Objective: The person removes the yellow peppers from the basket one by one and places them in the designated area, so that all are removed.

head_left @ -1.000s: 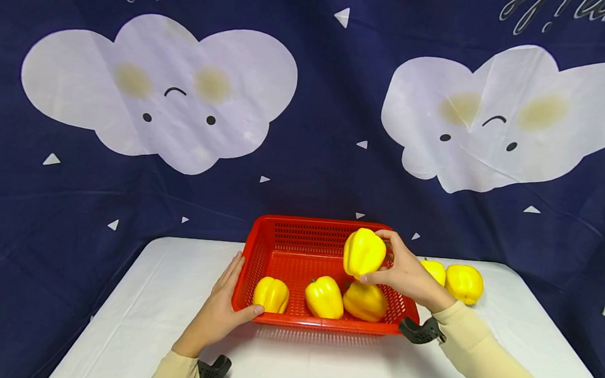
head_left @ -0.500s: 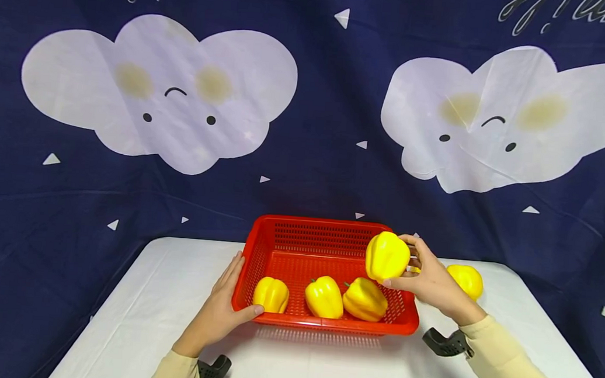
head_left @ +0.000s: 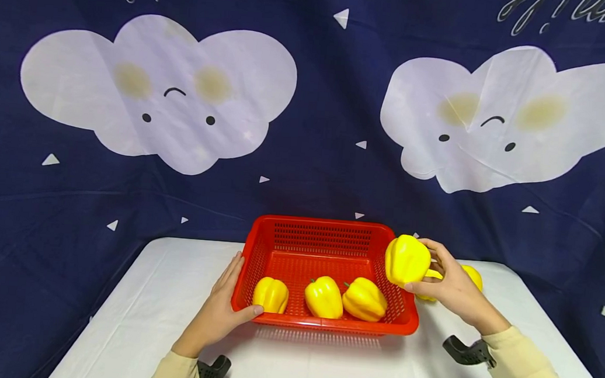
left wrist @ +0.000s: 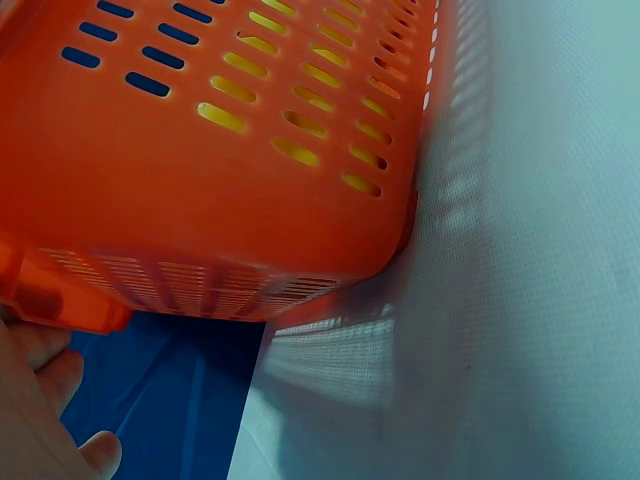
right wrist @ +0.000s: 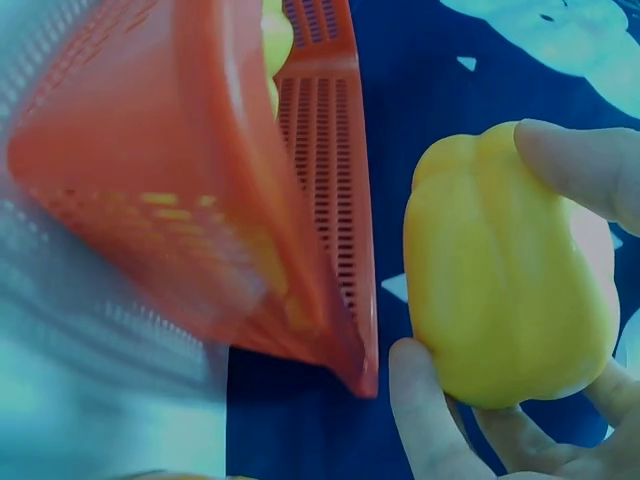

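Note:
A yellow bell pepper point(head_left: 408, 261) is held between the thumb and fingers of my right hand point(head_left: 451, 287), raised near the right rim of the red plastic basket point(head_left: 319, 322). The right wrist view shows this pepper point(right wrist: 510, 270) beside the basket wall, with the thumb on one side and fingers on the other. My left hand point(head_left: 220, 309) rests against the basket's left side, fingers fairly straight along the wall and thumb on the near rim. Inside the basket lie three yellow bell peppers: one at the left point(head_left: 271, 295), the others toward the right.
To the right of the basket, yellow peppers on the white-covered table point(head_left: 169, 285) are partly hidden behind the right hand; one pepper point(head_left: 472, 276) shows past the wrist. A dark blue cloth point(head_left: 334, 109) with cloud prints hangs behind the table.
My right hand has moved right with the bell pepper, from above the basket's right part to its right rim. The left hand and basket have stayed put.

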`<action>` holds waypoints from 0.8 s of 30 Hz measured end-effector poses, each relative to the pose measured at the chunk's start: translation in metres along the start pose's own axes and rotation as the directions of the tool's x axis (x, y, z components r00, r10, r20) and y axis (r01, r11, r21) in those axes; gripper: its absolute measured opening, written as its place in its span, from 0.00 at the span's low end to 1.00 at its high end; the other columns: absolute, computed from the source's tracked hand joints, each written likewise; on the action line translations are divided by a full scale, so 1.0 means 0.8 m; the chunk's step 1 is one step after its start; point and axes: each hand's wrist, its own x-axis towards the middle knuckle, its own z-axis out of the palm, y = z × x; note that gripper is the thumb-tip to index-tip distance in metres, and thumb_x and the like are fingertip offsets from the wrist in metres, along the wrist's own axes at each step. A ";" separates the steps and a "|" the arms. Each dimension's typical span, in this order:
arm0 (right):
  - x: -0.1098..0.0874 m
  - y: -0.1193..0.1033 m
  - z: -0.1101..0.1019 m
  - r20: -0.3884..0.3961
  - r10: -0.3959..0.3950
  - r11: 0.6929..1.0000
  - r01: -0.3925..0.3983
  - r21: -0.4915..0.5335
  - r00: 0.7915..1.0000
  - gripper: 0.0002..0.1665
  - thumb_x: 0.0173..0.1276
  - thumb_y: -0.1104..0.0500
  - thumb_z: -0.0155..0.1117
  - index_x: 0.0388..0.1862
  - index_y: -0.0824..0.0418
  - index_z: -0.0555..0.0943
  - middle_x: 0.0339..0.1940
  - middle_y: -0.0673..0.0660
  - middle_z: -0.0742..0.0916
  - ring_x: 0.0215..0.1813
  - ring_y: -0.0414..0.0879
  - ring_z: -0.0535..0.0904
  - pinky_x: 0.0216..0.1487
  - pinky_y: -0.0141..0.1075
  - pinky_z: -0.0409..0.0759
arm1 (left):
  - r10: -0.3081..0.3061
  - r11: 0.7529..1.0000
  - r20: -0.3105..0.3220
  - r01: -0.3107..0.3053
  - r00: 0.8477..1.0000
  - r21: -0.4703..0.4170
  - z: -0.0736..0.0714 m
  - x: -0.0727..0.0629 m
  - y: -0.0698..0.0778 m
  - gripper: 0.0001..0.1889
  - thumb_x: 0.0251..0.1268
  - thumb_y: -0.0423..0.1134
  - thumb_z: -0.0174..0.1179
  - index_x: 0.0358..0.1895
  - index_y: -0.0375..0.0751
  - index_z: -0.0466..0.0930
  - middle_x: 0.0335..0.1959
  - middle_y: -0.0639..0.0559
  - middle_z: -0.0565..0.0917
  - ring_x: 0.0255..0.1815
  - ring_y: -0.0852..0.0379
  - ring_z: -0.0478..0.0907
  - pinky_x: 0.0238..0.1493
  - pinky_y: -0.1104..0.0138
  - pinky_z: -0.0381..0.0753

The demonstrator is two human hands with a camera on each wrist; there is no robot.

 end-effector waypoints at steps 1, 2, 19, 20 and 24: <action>-0.001 0.002 -0.002 -0.005 -0.006 1.000 0.006 -0.004 1.000 0.53 0.59 0.57 0.78 0.78 0.55 0.57 0.64 0.62 0.74 0.61 0.57 0.75 0.49 0.33 0.82 | -0.001 1.000 0.000 0.001 1.000 0.000 0.000 0.000 0.000 0.56 0.57 0.56 0.71 0.82 0.40 0.45 0.83 0.51 0.43 0.81 0.39 0.45 0.69 0.32 0.54; -0.002 0.003 -0.004 -0.009 -0.011 1.000 0.011 -0.010 1.000 0.53 0.59 0.57 0.77 0.77 0.54 0.57 0.64 0.61 0.74 0.60 0.54 0.76 0.50 0.32 0.82 | -0.001 1.000 0.000 0.001 1.000 0.000 0.000 0.000 0.000 0.56 0.57 0.56 0.71 0.82 0.40 0.45 0.83 0.51 0.43 0.81 0.39 0.45 0.69 0.32 0.54; -0.016 0.030 -0.035 -0.072 -0.059 0.995 0.052 -0.090 0.996 0.52 0.60 0.61 0.76 0.78 0.56 0.57 0.63 0.58 0.73 0.54 0.36 0.75 0.48 0.28 0.81 | 0.024 1.000 -0.010 -0.024 1.000 0.011 0.001 0.000 -0.001 0.56 0.57 0.55 0.71 0.81 0.37 0.46 0.83 0.48 0.44 0.81 0.40 0.46 0.71 0.34 0.54; -0.016 0.032 -0.037 -0.074 -0.057 0.995 0.051 -0.090 0.996 0.53 0.60 0.61 0.76 0.78 0.57 0.57 0.63 0.59 0.73 0.54 0.36 0.75 0.47 0.28 0.81 | 0.025 1.000 -0.010 -0.025 1.000 0.010 0.000 0.000 -0.001 0.56 0.57 0.55 0.71 0.81 0.37 0.46 0.83 0.48 0.44 0.81 0.40 0.46 0.71 0.34 0.54; -0.018 0.038 -0.046 -0.080 -0.039 0.995 0.031 -0.094 0.996 0.53 0.59 0.61 0.77 0.78 0.57 0.56 0.62 0.60 0.74 0.52 0.36 0.76 0.45 0.31 0.83 | 0.021 1.000 -0.008 -0.021 1.000 0.001 0.000 0.000 0.000 0.56 0.57 0.55 0.71 0.81 0.37 0.46 0.83 0.49 0.44 0.81 0.40 0.45 0.71 0.34 0.54</action>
